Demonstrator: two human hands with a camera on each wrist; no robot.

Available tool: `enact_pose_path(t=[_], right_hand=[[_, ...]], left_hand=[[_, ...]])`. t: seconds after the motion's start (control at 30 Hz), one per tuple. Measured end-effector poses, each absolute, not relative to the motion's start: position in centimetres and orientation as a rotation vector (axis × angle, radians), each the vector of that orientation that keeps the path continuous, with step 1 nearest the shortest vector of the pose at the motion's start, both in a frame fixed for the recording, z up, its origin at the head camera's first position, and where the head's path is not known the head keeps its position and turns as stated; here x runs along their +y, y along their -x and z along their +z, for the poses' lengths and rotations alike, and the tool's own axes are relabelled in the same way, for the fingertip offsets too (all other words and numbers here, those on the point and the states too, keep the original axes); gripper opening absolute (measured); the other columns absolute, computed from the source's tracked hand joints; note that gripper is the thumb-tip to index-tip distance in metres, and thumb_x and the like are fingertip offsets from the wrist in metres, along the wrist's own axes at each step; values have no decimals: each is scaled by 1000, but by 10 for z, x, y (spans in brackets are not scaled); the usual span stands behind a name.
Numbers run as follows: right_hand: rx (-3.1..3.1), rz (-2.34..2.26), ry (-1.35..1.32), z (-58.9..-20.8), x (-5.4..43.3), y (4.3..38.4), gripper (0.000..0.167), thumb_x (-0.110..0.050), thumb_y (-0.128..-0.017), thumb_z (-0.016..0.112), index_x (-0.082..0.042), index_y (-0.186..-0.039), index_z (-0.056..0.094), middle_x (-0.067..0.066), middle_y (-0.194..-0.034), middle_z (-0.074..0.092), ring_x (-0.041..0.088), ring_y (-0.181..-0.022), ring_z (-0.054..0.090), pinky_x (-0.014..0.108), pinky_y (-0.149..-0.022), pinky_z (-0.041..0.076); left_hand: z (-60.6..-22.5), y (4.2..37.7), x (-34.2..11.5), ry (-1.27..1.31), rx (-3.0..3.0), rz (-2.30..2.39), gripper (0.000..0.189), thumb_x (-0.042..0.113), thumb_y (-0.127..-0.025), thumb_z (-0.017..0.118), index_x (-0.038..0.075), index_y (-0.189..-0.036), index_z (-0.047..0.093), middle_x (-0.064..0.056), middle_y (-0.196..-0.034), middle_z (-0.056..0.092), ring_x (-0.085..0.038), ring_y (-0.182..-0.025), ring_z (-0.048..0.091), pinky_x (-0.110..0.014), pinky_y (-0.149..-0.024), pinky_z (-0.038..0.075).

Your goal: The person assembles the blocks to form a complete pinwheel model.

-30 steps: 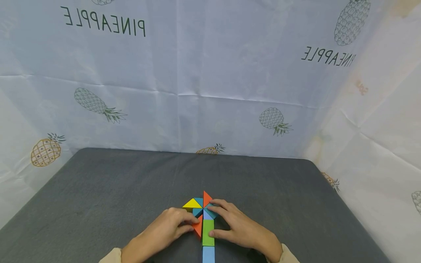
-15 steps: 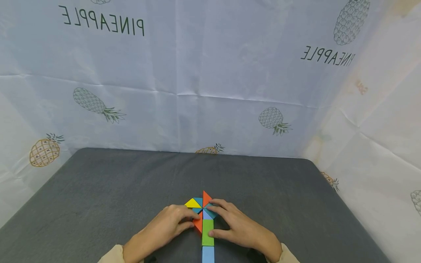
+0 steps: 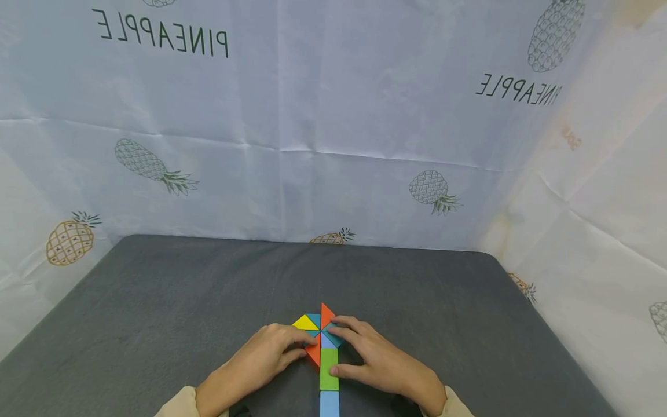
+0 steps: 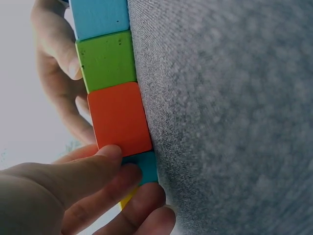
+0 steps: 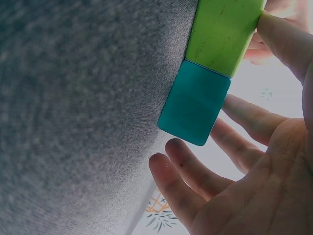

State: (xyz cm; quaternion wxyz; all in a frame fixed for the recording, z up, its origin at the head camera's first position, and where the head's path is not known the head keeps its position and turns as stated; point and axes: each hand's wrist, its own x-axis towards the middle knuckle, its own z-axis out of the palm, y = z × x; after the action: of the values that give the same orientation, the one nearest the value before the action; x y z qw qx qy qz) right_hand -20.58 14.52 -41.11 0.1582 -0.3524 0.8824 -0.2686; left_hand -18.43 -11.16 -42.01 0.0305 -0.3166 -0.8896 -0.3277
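Triangular blocks form a pinwheel on the dark table in the head view. Its lower left part is an orange-red triangle [image 3: 314, 354], which my left hand [image 3: 268, 353] pinches by thumb and forefinger; the thumb lies at the block's edge in the left wrist view. Beside it, a green block [image 3: 328, 358] sits above a light blue block [image 3: 329, 403], in line. My right hand [image 3: 375, 356] reaches over from the right, fingers loosely extended. Its thumb touches the green block's upper edge, and its fingertips rest at a teal triangle [image 3: 334, 340] and close to the upper orange-red triangle [image 3: 326, 316].
Left of centre in the pinwheel lie a yellow triangle [image 3: 305, 323] and a blue one [image 3: 314, 318]. The grey-black tabletop [image 3: 208, 289] extends around the blocks. A white cloth with pineapple prints [image 3: 312, 104] hangs behind and along the sides.
My left hand has shifted slightly away from me, sliding the lower orange-red triangle up closer to the pinwheel's centre. The right hand has stayed nearly still.
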Motion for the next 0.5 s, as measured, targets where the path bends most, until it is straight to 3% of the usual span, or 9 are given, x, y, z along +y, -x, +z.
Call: enact_pose_path(t=[0.5], right_hand=[[2535,-752,1011,-413,145,206,68,-61,-93,55,-26,-150,41,-1,-157,34,27,-140,40,53,-107,42]], left_hand=[[-420,185,-112,977,-2753,-969,24,10,-88,72,18,-110,76,5,-106,75,-8,-95,70,-23,-77,56]])
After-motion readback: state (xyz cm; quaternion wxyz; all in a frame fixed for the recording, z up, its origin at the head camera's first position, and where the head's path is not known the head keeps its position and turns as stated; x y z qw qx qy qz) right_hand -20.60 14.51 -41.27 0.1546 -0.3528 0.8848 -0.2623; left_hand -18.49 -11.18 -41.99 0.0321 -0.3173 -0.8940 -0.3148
